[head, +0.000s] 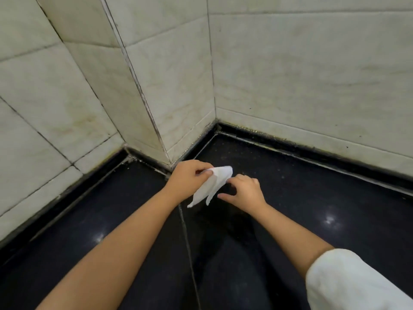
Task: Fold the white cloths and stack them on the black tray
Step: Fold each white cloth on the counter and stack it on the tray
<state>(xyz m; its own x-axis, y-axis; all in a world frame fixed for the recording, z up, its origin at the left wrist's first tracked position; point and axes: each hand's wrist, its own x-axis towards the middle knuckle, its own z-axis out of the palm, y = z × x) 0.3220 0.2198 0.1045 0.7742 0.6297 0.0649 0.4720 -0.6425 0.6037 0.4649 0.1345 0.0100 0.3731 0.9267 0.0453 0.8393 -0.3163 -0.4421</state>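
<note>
— Where was the cloth at that moment?

— The small white cloth (pixel 212 184) was up off the glossy black stone counter (pixel 312 198), held between both hands near the corner where the pale marbled wall tiles (pixel 290 74) met the surface. It hung partly folded over itself, with two loose corners drooping toward the counter.

— And the left hand?

— The left hand (pixel 190 180) had its fingers curled, pinching the cloth's upper edge between thumb and fingertips.

— The right?

— The right hand (pixel 244 193) sat just beside the cloth, a little lower. Its fingers were bent, with the tips touching the cloth's right edge, and the thumb stuck out to the left below it. It looked like a light pinch on that edge, though the contact was small and hard to make out.

— Anything else in view?

— A rolled white sleeve (pixel 348 280) on the right arm, and a thin seam (pixel 187 242) running through the counter beneath the hands.
</note>
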